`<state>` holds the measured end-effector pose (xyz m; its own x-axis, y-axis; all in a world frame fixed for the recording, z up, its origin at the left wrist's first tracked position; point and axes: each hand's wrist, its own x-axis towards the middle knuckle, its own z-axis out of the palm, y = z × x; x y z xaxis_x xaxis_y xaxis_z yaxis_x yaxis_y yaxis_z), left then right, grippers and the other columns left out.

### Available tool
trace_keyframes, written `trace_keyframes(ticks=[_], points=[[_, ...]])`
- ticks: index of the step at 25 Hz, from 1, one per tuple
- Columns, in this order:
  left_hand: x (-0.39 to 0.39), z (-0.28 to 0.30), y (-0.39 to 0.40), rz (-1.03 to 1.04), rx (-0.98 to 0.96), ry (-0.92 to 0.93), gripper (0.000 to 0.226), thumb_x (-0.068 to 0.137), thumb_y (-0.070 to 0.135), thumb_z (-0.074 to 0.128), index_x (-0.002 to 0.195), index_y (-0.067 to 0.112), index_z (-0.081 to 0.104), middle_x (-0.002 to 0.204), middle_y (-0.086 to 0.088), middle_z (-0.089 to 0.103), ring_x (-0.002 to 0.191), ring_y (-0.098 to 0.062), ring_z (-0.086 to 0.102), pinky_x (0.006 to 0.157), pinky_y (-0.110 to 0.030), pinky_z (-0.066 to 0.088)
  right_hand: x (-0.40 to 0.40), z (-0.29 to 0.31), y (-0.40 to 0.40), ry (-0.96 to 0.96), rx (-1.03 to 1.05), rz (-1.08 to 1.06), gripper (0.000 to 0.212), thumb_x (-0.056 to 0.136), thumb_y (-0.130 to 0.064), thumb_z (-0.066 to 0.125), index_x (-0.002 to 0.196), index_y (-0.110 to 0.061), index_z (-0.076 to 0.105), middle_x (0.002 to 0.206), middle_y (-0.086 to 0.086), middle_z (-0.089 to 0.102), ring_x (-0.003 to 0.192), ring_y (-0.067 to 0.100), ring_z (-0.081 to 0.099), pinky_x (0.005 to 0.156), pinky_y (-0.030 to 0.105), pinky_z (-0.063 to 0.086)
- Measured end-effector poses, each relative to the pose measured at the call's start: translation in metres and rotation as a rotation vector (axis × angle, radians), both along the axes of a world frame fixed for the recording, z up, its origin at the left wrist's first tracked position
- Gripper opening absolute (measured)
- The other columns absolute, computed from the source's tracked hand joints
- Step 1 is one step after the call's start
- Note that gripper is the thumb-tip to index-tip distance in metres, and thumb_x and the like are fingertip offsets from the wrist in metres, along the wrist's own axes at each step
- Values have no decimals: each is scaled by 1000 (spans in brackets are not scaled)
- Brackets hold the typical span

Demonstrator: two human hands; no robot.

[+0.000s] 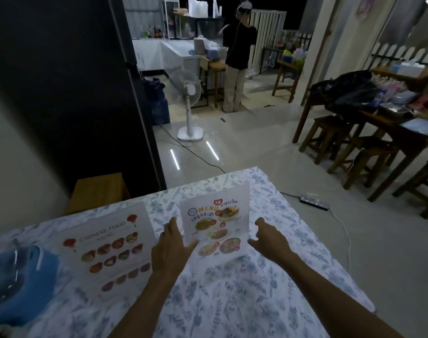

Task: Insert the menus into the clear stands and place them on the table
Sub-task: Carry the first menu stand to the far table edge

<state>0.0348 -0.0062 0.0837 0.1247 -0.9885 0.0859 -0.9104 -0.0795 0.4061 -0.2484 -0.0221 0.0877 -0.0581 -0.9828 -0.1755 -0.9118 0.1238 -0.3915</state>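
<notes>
The Thai menu [214, 222] stands upright in its clear stand [244, 242] on the table [232, 301], toward the far edge, its reflection showing on the stand's flat base. The left hand [170, 250] sits at its left edge, fingers spread and only loosely curled, thumb touching the lower left corner; whether it grips anything I cannot tell. The right hand [269, 240] is open just beside the right edge, holding nothing.

To finish this placing well, I would steady the stand from both sides, square it to the table edge, and lift the fingers off straight so the light plastic does not slide on the cloth.

The stand looks like thin, glossy, hard plastic; the sheet inside is smooth printed paper. The Chinese food menu [110, 245] lies flat to the left, bare paper, likely next. The tablecloth [305, 259] is soft, floral and slightly wrinkled. A blue object [18, 284] lies at the near left, blurred.
</notes>
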Motion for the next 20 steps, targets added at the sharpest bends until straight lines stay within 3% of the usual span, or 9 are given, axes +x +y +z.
trace_keyframes(ticks=[8,12,15,20], points=[[-2,-40,-11,-54,220,189,75,79,67,66,136,24,45,117,2,71,98,-17,70,71,-31,56,4,-50,-38,-212,184,93,57,79,-47,70,125,-19,53,119,4,68,102,23,65,82,36,56],[-3,-55,-18,-67,282,333,59,80,57,73,124,17,68,111,-2,77,90,-14,74,74,-34,62,-5,-62,-46,-255,216,74,42,79,-36,78,116,-19,69,114,4,75,95,20,70,81,31,56],[-14,-47,-47,-117,263,348,48,81,49,76,114,14,75,106,-2,78,85,-9,75,71,-31,62,-19,-57,-65,-254,189,45,38,80,-35,79,114,-20,72,111,3,76,92,19,71,78,30,56],[-59,-17,-122,-126,195,320,47,80,51,76,113,17,75,107,0,78,86,-13,74,70,-32,62,-60,-31,-132,-234,80,-4,37,79,-36,79,113,-22,73,108,3,77,88,19,72,72,34,57]])
